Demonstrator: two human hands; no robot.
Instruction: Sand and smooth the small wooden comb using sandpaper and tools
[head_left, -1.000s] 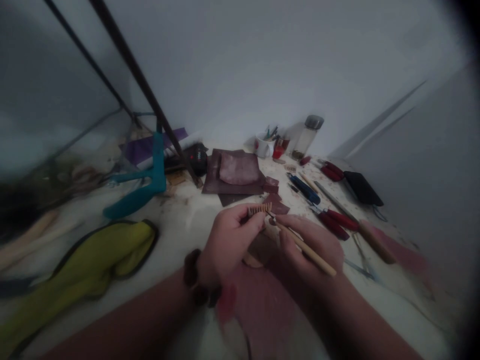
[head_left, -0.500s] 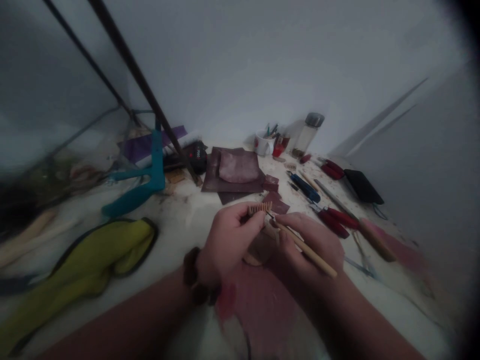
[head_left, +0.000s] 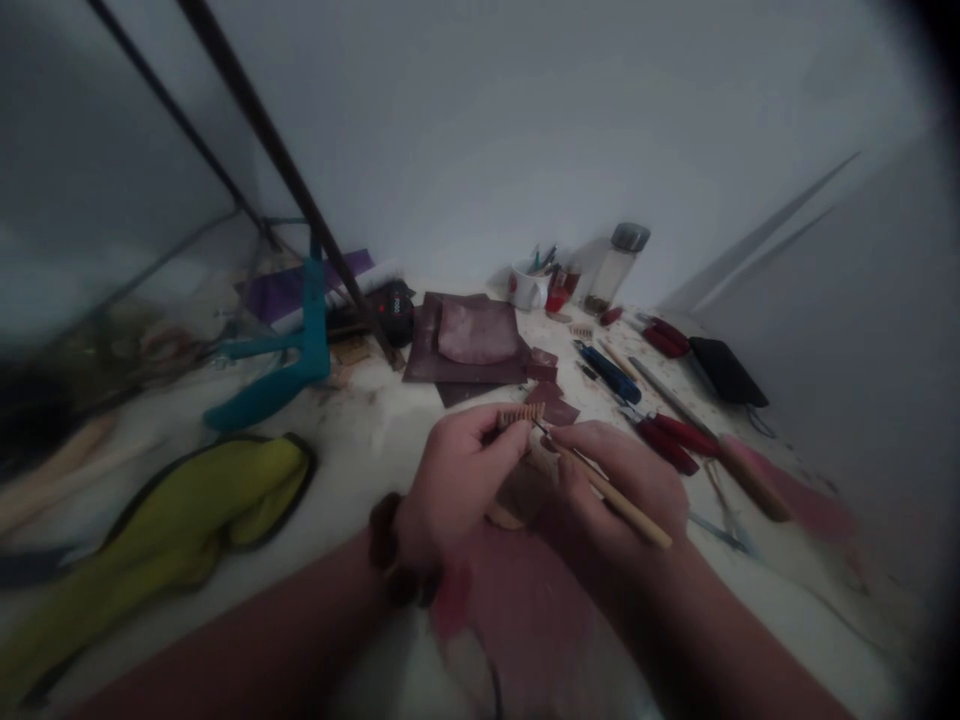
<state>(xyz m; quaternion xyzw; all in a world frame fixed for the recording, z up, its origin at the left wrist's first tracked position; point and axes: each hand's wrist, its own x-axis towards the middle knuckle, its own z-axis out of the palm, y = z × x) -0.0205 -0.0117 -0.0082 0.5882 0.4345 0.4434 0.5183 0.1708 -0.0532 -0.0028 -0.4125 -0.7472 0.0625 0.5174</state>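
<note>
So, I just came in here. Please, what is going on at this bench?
A person is working with both bare hands above a cluttered workbench. The left hand pinches a small notched wooden piece. The right hand holds a thin wooden-handled tool, its metal tip at that piece. Sheets of sandpaper lie beyond the hands, and red-handled pliers lie to the right.

Workbench [head_left: 360, 470] strewn with sandpaper [head_left: 424, 365] and pliers [head_left: 664, 445]
</note>
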